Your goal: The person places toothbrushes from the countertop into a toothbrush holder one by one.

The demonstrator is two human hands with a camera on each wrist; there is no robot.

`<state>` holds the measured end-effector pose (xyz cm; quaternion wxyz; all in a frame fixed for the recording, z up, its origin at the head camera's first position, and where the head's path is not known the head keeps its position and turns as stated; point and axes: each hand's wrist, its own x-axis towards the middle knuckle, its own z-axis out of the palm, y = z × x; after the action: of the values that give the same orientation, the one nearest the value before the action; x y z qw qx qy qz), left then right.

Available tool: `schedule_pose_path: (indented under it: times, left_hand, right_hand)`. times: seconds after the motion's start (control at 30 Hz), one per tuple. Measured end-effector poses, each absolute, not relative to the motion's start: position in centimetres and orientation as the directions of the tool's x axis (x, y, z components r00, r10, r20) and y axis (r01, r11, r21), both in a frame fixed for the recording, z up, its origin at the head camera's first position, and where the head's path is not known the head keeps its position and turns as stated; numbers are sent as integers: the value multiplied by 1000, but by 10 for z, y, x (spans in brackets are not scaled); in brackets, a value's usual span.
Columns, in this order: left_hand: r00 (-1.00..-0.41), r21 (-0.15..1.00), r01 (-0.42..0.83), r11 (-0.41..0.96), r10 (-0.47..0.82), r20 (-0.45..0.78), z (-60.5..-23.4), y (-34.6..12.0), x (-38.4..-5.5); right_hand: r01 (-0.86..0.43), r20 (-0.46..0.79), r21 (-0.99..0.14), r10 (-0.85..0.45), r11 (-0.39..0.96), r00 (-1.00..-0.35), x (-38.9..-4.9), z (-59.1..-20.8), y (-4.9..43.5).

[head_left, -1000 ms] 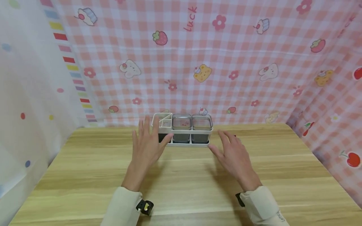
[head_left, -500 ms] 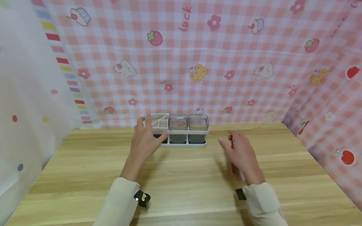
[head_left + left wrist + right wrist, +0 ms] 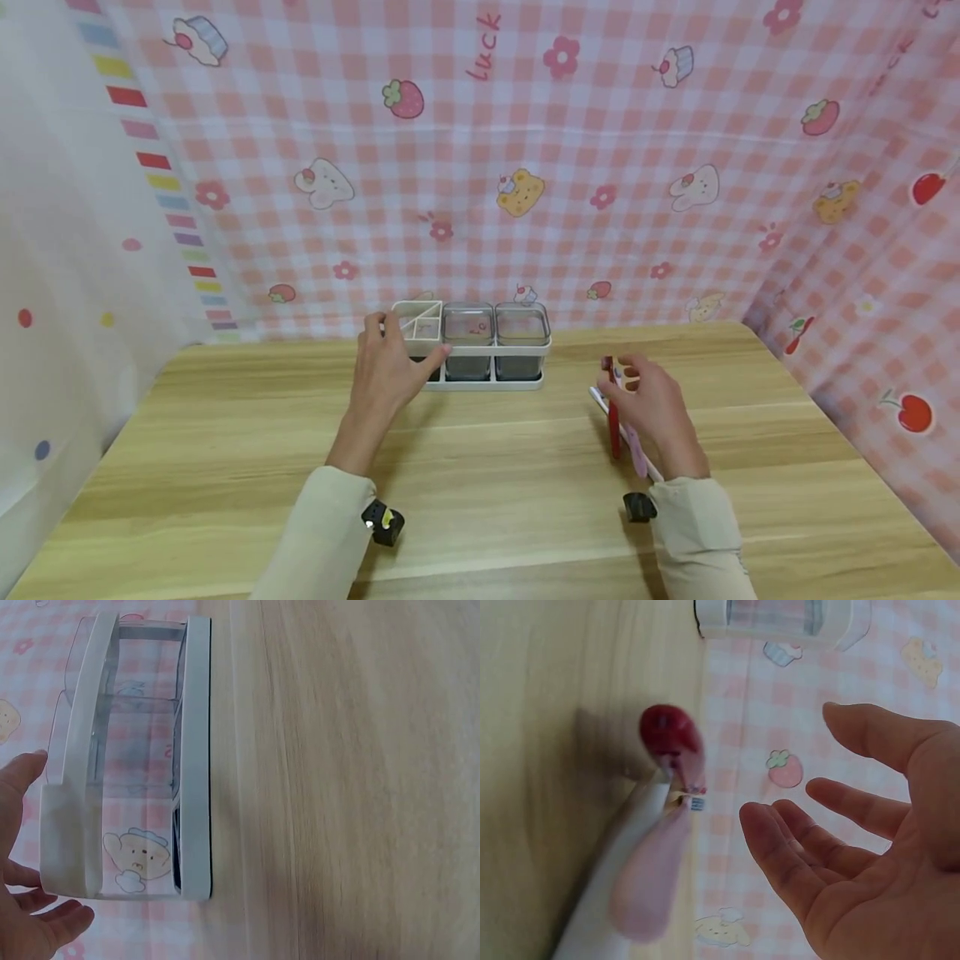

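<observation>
A white toothbrush holder (image 3: pixel 487 385) stands at the back of the table, with a divided section at its left end and two clear cups (image 3: pixel 468 325) beside it. My left hand (image 3: pixel 382 367) holds the holder's left end, thumb over the front and fingers bent around the side; the left wrist view shows the fingertips (image 3: pixel 71 921) past its corner. My right hand (image 3: pixel 651 404) hovers over a red toothbrush (image 3: pixel 614 429), a pink toothbrush (image 3: pixel 637 458) and a white toothbrush (image 3: pixel 597 398). Its fingers are loosely bent and apart from the brushes in the right wrist view.
The wooden table (image 3: pixel 480 500) runs back to a pink checked cloth (image 3: pixel 465 167) with cartoon prints. A white cloth (image 3: pixel 67 250) hangs at the left and more printed cloth (image 3: pixel 862 292) at the right. A black band piece (image 3: pixel 384 523) sits at the left sleeve.
My left hand has closed in on the holder's left end, its fingers bending. My right hand has moved right, away from the holder, over the toothbrushes. The view has turned slightly right.
</observation>
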<state>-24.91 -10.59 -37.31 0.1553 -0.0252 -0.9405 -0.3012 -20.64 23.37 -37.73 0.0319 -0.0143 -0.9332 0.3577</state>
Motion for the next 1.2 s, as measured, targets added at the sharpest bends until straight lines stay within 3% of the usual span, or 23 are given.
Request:
schedule_pose_path:
  times: [0.47,0.7,1.2]
  left_hand:
    - [-959,587,79,806,-99,265,-379,-105,-253]
    - [-957,589,87,803,-97,275,-379,-104,-255]
    - [-949,579,88,811,-108,295,-380,-104,-257]
  right_hand:
    - [118,-87,-711,81,693,-993,-204,-400,247]
    - [104,-73,-669,74,736,-995,-207,-407,255]
    - [172,-132,-694,111,699,-985,-213,-411,260]
